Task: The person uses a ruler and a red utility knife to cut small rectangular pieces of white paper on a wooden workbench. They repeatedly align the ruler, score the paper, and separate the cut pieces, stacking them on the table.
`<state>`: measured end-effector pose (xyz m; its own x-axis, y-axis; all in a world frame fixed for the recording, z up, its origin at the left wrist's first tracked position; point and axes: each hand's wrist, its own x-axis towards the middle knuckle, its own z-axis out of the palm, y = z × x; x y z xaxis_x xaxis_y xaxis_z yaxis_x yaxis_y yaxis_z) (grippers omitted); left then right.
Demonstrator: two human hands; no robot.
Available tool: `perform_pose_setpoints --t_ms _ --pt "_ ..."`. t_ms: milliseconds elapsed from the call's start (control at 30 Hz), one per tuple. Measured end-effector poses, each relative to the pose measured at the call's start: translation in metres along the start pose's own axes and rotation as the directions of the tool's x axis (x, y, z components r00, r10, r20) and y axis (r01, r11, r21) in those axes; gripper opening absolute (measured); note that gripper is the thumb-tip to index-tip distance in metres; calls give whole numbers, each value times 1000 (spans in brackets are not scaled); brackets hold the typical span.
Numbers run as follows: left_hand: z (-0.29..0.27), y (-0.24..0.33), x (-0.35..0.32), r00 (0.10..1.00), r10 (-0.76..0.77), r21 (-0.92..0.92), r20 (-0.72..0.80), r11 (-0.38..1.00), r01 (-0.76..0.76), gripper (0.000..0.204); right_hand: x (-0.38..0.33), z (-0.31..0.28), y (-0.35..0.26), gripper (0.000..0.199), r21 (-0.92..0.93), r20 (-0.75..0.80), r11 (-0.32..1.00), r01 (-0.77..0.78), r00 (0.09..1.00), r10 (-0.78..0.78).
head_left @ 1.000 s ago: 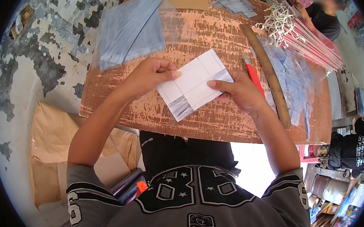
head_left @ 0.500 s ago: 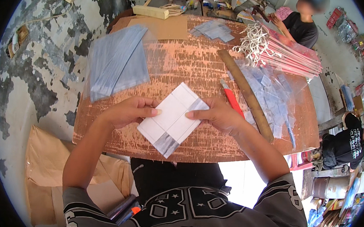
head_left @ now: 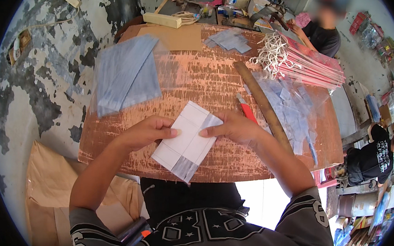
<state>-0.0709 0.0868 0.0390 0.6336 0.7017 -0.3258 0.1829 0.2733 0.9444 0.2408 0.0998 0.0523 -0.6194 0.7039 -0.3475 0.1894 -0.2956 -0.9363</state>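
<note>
Between my two hands, above the table's near edge, is a white rectangular card (head_left: 183, 138) with thin dark lines and shiny clear strips at two of its corners. My left hand (head_left: 148, 132) pinches its left edge, thumb on top. From the right side my right hand (head_left: 233, 128) grips it the same way, its thumb lying across the upper face. My fingers under the card are hidden. Just beyond my right hand lies a red utility knife (head_left: 247, 110), partly covered by that hand. A long brown wooden strip (head_left: 262, 100) slants along the table to its right.
On the worn brown table (head_left: 200, 77) lie clear plastic sheets (head_left: 129, 75) at left, small clear pieces (head_left: 294, 109) at right, and a bundle of pink bags with white cords (head_left: 302, 62). A power strip (head_left: 162, 20) rests at the back. One person (head_left: 324, 33) sits far right; another (head_left: 375, 154) is farther right.
The card and both hands have shifted slightly lower in view, and the card has turned a little more upright. My grip on it stays the same.
</note>
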Motion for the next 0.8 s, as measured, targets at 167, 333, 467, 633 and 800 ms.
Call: perform_pose_setpoints --t_ms 167,333,467,633,800 --pt "15 -5 2 994 -39 12 -105 999 40 40 12 -14 5 48 -17 23 998 -54 998 55" --pt "16 -15 13 983 48 68 -175 997 -36 33 7 -32 -4 47 -144 2 988 -53 999 54" --pt "13 -17 16 954 53 32 -295 998 -45 32 -17 -52 -1 43 -623 -370 782 -21 889 -271" --pt "0 -29 25 940 75 49 -334 997 -62 31 -45 -60 34 43 -866 -497 354 -354 693 -523" --pt "3 -34 26 937 65 49 -344 997 -51 32 -47 -54 49 36 -836 -514 475 -274 693 -505"
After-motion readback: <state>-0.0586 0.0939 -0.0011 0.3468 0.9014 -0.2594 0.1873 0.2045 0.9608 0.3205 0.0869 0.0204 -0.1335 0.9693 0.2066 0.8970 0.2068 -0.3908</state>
